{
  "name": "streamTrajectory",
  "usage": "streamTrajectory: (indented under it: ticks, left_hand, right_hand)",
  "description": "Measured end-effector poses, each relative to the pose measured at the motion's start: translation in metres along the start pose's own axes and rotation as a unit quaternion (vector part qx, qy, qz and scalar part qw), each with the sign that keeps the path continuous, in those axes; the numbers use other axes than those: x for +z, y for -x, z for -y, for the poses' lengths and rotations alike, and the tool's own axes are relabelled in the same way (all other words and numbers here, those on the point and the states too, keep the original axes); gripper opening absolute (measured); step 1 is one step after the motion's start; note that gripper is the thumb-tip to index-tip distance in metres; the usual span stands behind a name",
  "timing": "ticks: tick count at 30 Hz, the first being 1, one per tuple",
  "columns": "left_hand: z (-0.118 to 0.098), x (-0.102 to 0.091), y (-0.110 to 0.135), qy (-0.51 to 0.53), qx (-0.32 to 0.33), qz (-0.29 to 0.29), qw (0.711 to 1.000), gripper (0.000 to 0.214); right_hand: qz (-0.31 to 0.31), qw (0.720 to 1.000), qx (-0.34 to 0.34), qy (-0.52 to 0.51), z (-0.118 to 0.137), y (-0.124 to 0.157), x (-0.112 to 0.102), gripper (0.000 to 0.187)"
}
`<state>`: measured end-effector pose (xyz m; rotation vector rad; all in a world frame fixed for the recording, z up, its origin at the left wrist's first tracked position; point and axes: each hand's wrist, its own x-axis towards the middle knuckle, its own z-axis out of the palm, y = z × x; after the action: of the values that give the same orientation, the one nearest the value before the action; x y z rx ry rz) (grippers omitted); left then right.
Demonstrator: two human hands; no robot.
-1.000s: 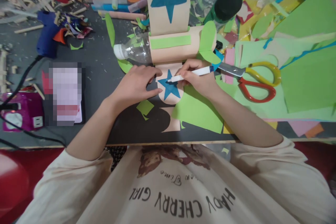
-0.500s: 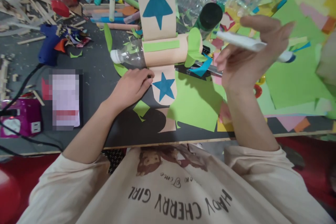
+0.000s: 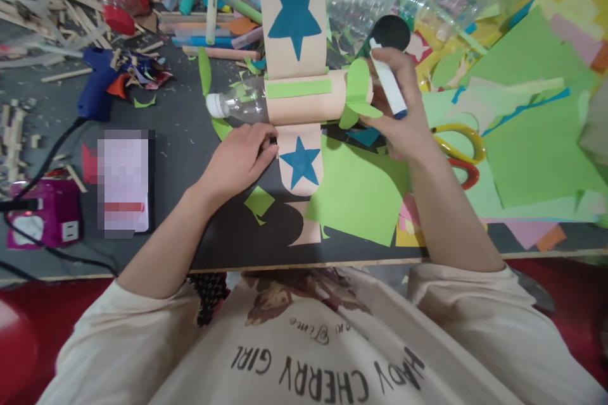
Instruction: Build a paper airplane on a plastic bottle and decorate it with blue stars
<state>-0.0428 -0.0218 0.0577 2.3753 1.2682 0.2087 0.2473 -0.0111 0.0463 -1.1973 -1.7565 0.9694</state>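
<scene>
White marker is gripped by the right hand beside the paper-wrapped bottle, laid on the bench; the left hand is curled at the lower starred wing, whether pinching cannot be told.

Both bare arms cross the surface's near edge and slant inward. The left hand is low and palm down, fingers bent together, thumb below them. The right hand reaches farther from that edge, fingers curled, thumb pointing leftward, wrist almost straight.
</scene>
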Motion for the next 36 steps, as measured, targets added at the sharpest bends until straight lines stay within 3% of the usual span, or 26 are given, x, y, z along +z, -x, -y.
streamTrajectory:
  ticks: [5,8,11,13,16,19,22,26,29,31,36]
  left_hand:
    - [-0.002,0.0,0.003,0.04,0.02,-0.041,0.998,0.032]
    - [-0.012,-0.003,0.01,0.123,0.09,-0.074,0.986,0.024]
    - [-0.023,-0.001,0.015,0.267,0.162,-0.018,0.95,0.024]
    - [-0.027,0.006,0.016,0.358,0.132,0.043,0.923,0.042]
    - [-0.025,0.02,0.011,0.434,0.053,0.058,0.897,0.071]
    - [-0.02,0.032,0.006,0.437,0.003,0.005,0.899,0.071]
    - [-0.017,0.037,0.005,0.406,0.0,-0.065,0.912,0.062]
    - [-0.012,0.044,0.003,0.391,-0.015,-0.154,0.907,0.063]
    - [-0.003,0.053,-0.002,0.449,-0.021,-0.204,0.87,0.069]
    - [0.003,0.055,-0.006,0.493,-0.02,-0.227,0.839,0.062]
    - [0.007,0.038,-0.012,0.585,-0.082,-0.276,0.758,0.042]
  right_hand:
    - [-0.087,0.993,-0.048,0.07,0.0,-0.002,0.005,0.063]
    - [-0.127,0.986,-0.051,0.095,0.001,0.0,0.01,0.061]
    - [-0.185,0.976,-0.048,0.101,0.007,0.008,0.019,0.058]
    - [-0.223,0.969,-0.041,0.102,0.012,0.014,0.029,0.059]
    - [-0.228,0.967,-0.034,0.105,0.023,0.022,0.047,0.062]
    - [-0.194,0.976,-0.044,0.091,0.033,0.028,0.061,0.055]
    - [-0.155,0.981,-0.077,0.082,0.037,0.033,0.07,0.052]
    - [-0.12,0.97,-0.131,0.164,0.032,0.039,0.079,0.045]
    - [-0.113,0.942,-0.211,0.236,0.029,0.04,0.083,0.04]
    - [-0.121,0.917,-0.265,0.272,0.029,0.04,0.085,0.038]
    - [-0.194,0.868,-0.362,0.28,0.031,0.04,0.081,0.031]
